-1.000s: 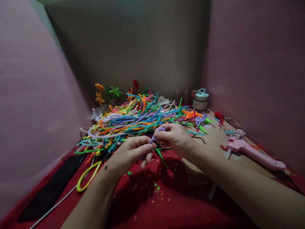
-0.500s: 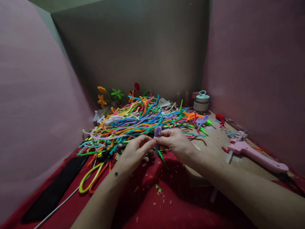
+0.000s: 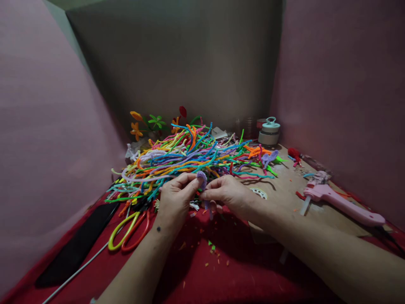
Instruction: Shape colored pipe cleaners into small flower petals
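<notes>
Left hand (image 3: pixel 177 195) has its fingers pinched on the curled top of a purple pipe cleaner (image 3: pixel 203 178), and the right hand (image 3: pixel 230 194) is gripping it just below, at 5 o'clock. With that piece as the clock's centre, there's a big messy pile (image 3: pixel 183 159) of pipe cleaners at 12, scissors (image 3: pixel 135 217) at 8 and a pink glue gun (image 3: pixel 344 203) at 3.

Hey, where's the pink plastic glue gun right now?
In the head view, the pink plastic glue gun lies at the right on the flat tan board, to the right of the person's bare right hand.
</notes>
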Demonstrator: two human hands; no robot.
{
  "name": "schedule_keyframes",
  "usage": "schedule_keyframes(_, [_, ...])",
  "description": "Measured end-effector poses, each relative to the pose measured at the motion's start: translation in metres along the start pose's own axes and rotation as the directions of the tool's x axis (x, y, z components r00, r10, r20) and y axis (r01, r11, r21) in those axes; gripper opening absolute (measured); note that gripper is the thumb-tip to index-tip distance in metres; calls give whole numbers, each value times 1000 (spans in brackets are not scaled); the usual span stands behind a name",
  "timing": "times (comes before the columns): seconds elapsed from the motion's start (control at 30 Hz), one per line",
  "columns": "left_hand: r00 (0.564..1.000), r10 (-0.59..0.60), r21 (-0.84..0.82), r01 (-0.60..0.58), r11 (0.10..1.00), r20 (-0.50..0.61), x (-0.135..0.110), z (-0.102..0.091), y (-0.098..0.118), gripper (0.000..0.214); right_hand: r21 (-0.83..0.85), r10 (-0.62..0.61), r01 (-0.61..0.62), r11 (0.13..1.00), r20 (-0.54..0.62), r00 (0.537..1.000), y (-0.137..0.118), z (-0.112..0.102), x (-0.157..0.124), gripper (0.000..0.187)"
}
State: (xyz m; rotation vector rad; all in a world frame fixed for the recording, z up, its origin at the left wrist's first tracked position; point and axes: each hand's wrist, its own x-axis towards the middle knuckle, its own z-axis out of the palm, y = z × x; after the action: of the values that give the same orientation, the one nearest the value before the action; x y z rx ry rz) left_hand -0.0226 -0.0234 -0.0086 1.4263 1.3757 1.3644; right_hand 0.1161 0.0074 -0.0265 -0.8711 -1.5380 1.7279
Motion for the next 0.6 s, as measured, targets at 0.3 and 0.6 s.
schedule_keyframes(0.3, [997,-74,-142,76,987,22,4,-3,-3,24,7,2,-2,1000,39,999,-2,4,-2,20])
schedule_keyframes(0.6, [959,-220,-151,247,957,178,4,-2,-3,25,59,-20,19,998,18,1000,-2,-2,1,9])
